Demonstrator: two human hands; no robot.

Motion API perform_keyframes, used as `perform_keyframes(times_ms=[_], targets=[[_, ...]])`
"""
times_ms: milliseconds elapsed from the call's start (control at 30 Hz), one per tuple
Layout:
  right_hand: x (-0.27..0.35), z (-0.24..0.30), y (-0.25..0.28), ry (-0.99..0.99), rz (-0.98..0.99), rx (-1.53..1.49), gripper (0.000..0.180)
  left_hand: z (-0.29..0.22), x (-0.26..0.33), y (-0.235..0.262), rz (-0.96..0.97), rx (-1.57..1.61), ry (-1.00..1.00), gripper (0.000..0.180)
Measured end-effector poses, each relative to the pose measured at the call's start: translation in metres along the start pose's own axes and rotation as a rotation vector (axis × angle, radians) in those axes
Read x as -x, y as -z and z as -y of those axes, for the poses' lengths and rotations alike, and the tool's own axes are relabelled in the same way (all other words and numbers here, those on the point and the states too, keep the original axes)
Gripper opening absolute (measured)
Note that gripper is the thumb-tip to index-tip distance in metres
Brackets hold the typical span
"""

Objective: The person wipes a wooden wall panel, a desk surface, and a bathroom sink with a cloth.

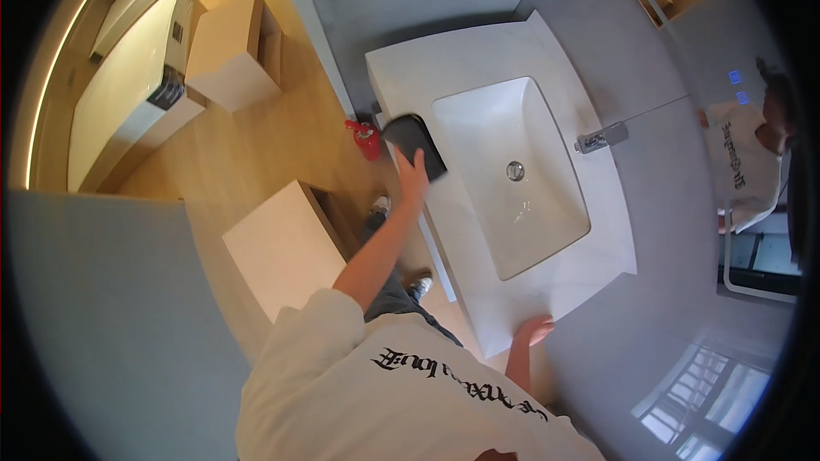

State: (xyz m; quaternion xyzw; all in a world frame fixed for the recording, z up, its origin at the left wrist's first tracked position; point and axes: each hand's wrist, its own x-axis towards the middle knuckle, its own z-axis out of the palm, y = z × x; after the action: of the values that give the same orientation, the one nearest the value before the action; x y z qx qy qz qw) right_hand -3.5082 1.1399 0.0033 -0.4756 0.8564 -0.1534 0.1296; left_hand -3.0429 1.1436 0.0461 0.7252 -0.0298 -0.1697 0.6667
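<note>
My left hand (412, 177) is closed on the near side of a dark, flat object with rounded corners (424, 143), perhaps a tray or case. It sits at the left edge of the white washbasin counter (461, 239), beside the sunken basin (538, 230). I cannot make out its exact kind. Against the counter's near right edge rests my right hand (535, 329), its fingers laid along the rim with nothing visible in them. A red spray bottle (367, 141) stands just left of the dark object, beyond the counter edge.
A chrome faucet (601, 137) projects from the grey wall at right, beside a mirror (735, 162). A round drain (515, 171) marks the basin floor. On the left, pale wooden boxes (286, 248) and a light cabinet unit (128, 111) occupy the wood floor (201, 171).
</note>
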Motion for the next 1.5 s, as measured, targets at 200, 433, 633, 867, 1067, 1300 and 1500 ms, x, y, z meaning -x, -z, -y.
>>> perform_keyframes(times_ms=[200,433,633,867,1067,1300,1500], targets=[[0.038,0.056,0.027,0.725,-0.265,0.204,0.056,0.074,0.217,0.004,0.031,-0.081,0.045,0.073],[0.078,0.135,0.010,1.115,0.258,-0.148,0.059,0.079,0.297,0.007,0.172,-0.014,0.231,0.091],[0.118,0.195,-0.012,1.095,0.352,-0.112,0.056,0.074,0.182,-0.001,0.003,0.128,0.120,0.100],[0.127,0.213,-0.019,1.012,0.330,0.030,0.046,0.029,-0.077,-0.025,0.000,0.461,0.113,0.086],[0.133,0.213,-0.024,1.049,0.355,0.069,0.038,0.052,-0.281,-0.002,-0.030,0.624,0.163,0.080],[0.126,0.210,-0.024,1.092,0.322,0.086,0.037,0.049,-0.282,-0.017,0.082,0.727,0.186,0.073],[0.129,0.210,-0.024,1.024,0.413,0.039,0.041,0.064,-0.154,-0.013,-0.048,0.538,0.020,0.068]])
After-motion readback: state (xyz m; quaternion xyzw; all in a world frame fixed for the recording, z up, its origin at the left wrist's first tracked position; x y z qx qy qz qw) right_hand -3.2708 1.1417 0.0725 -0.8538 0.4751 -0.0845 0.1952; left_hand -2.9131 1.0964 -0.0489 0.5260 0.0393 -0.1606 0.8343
